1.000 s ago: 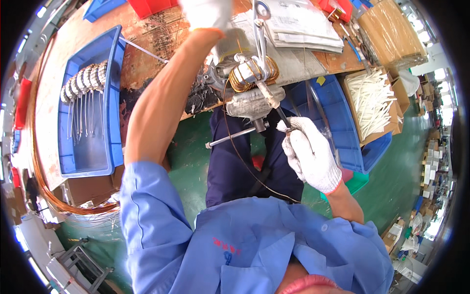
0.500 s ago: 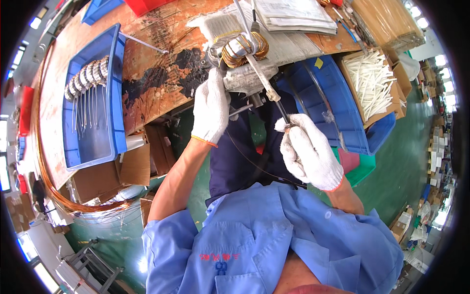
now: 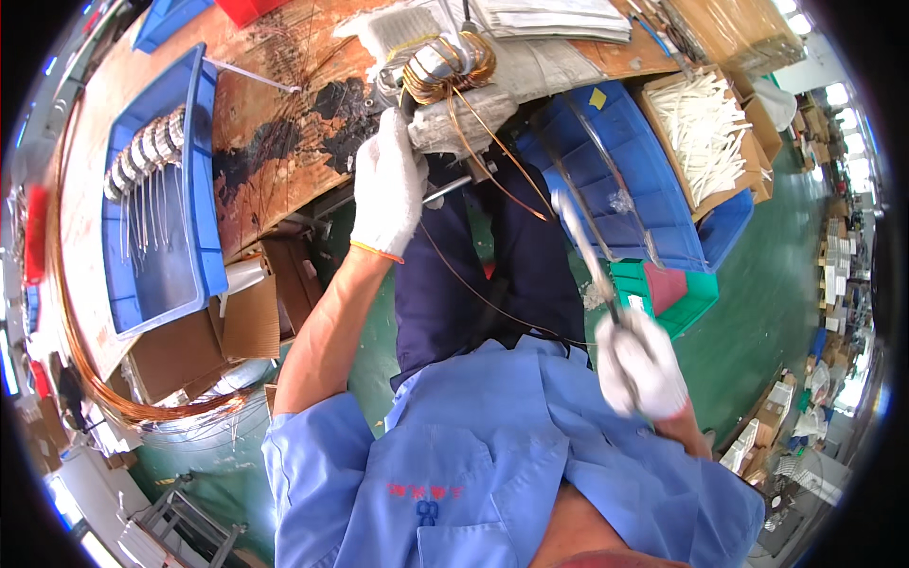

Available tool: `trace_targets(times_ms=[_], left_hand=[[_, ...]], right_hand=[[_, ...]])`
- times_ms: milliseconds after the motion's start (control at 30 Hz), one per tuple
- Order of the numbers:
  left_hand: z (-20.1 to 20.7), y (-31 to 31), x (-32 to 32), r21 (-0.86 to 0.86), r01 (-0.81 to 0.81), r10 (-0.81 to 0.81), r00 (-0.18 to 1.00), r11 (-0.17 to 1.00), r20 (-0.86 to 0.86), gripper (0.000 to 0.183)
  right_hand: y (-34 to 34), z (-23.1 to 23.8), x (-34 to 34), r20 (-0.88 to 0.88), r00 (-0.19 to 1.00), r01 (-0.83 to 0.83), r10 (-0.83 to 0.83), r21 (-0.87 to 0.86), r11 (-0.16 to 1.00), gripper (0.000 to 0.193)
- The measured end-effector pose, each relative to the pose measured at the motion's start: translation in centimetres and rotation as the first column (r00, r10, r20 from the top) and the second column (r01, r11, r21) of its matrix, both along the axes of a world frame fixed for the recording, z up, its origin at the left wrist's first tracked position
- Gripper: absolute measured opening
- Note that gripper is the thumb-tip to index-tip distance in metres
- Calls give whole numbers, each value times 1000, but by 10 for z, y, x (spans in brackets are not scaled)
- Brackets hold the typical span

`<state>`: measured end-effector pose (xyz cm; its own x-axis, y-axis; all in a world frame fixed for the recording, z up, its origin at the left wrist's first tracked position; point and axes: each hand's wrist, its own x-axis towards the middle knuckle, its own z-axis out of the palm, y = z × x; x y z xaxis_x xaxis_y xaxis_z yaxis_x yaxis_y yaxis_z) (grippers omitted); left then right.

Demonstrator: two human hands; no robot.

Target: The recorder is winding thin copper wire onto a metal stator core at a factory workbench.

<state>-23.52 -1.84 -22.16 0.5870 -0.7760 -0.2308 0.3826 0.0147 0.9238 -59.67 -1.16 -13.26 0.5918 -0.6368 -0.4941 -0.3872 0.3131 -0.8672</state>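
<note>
My white-gloved left hand (image 3: pixel 388 189) is closed beside a ring-shaped copper wire coil (image 3: pixel 445 71), its fingertips near the coil's lower left edge. What it pinches is hidden. A thin loose wire (image 3: pixel 473 293) hangs from beside that hand toward my lap. The coil sits on a padded, wrapped support (image 3: pixel 464 121) at the table edge, and two wire ends (image 3: pixel 502 151) trail down from it. Off to the right, my gloved right hand (image 3: pixel 642 364) grips a rod tool (image 3: pixel 595 260) with a dark shaft and a pale sleeve-like end, blurred by motion and apart from the coil.
A blue tray (image 3: pixel 156 275) at left holds a row of wrapped coils. At right are a blue bin (image 3: pixel 653 208), a carton of white tubes (image 3: pixel 696 142) and a green bin (image 3: pixel 696 298). Copper wire (image 3: pixel 133 398) loops round the table's left side; papers (image 3: pixel 559 19) lie behind the coil.
The rod tool has come away from the coil; my right hand carried it down and to the right. Two wire ends now show hanging free. My left hand stays by the coil.
</note>
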Motion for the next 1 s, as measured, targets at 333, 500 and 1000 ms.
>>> trace_targets(times_ms=[333, 500, 1000], left_hand=[[41, 8, 14, 95, -257, 82, 603, 962, 794, 45], [115, -49, 66, 185, 44, -186, 431, 982, 883, 43], [228, -141, 104, -33, 238, -154, 722, 971, 675, 12]], right_hand=[[-44, -31, 129, 577, 790, -22, 204, -306, 952, 22], [-40, -63, 153, 888, 429, 177, 166, -263, 948, 28], [-15, -38, 108, 424, 866, 59, 266, -614, 787, 11]])
